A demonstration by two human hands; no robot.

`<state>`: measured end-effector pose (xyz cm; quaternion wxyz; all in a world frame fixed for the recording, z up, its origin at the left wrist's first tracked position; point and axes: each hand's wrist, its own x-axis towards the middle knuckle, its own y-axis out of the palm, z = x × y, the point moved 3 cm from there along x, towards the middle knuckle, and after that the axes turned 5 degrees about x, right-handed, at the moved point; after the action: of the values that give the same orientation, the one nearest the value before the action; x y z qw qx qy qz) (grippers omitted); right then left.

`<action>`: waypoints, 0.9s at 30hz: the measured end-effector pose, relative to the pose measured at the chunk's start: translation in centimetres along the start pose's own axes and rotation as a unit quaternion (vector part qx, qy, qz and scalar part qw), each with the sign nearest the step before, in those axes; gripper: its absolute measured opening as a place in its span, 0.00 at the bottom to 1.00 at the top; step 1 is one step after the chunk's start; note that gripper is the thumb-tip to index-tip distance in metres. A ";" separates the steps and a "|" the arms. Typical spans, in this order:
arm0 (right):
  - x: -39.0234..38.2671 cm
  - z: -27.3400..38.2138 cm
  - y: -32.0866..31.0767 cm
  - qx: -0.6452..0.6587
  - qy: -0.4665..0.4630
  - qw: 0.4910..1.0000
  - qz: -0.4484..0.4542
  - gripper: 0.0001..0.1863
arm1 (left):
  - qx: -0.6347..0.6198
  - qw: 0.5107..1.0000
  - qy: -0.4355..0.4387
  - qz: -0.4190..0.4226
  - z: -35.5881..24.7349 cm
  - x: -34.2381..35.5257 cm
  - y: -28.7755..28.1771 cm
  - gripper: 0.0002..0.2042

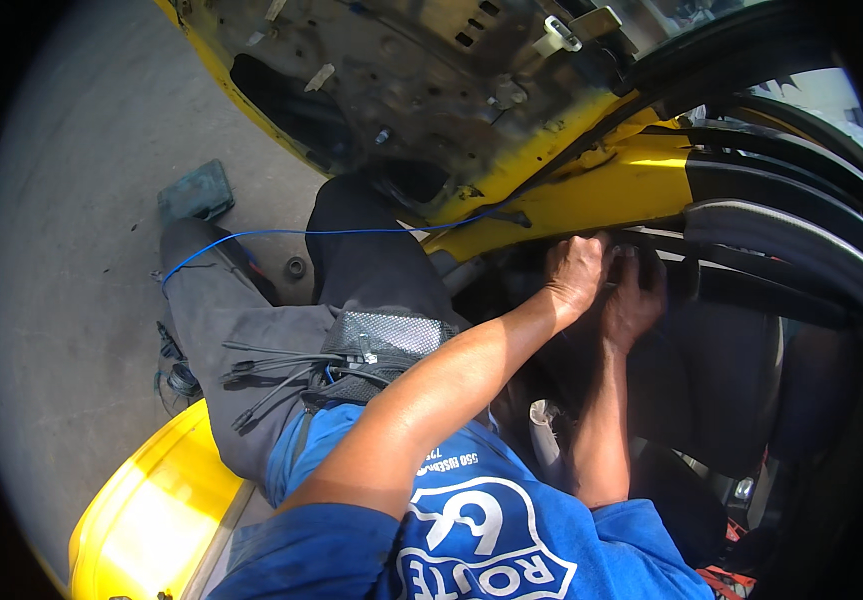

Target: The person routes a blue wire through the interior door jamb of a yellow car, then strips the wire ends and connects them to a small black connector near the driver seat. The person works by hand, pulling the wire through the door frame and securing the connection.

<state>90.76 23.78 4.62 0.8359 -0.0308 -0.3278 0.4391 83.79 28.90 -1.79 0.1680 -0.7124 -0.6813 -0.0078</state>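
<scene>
My left hand (576, 272) is closed, its fingers curled at the shaded dark trim beside the yellow door frame (606, 185). Close beside it, my right hand (637, 300) reaches up with bent fingers into the same dark spot. The fingertips of both hands nearly meet there. Whatever they grip is small or hidden in shadow. A thin blue wire (351, 231) runs across above my legs toward the door frame. Around my waist sits a grey mesh pouch (391, 335) with several black cables (271, 365) sticking out.
An opened yellow car door (391, 90), its inner panel bare, stands ahead. The dashboard (781, 240) spans the right. On the concrete floor lie a dark green case (198, 191), a black ring-shaped part (296, 267) and a black coil (182, 377). Yellow bodywork (156, 510) is at lower left.
</scene>
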 end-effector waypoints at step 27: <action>3.1 3.3 0.1 -0.238 -0.359 0.879 0.206 0.12 | 0.196 0.911 -0.205 0.301 13.0 -1.8 -7.9 0.18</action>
<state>90.08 25.42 8.78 0.5189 -0.1353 -0.6864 0.4912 73.15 30.53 -12.70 0.1554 -0.8226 -0.4417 0.3227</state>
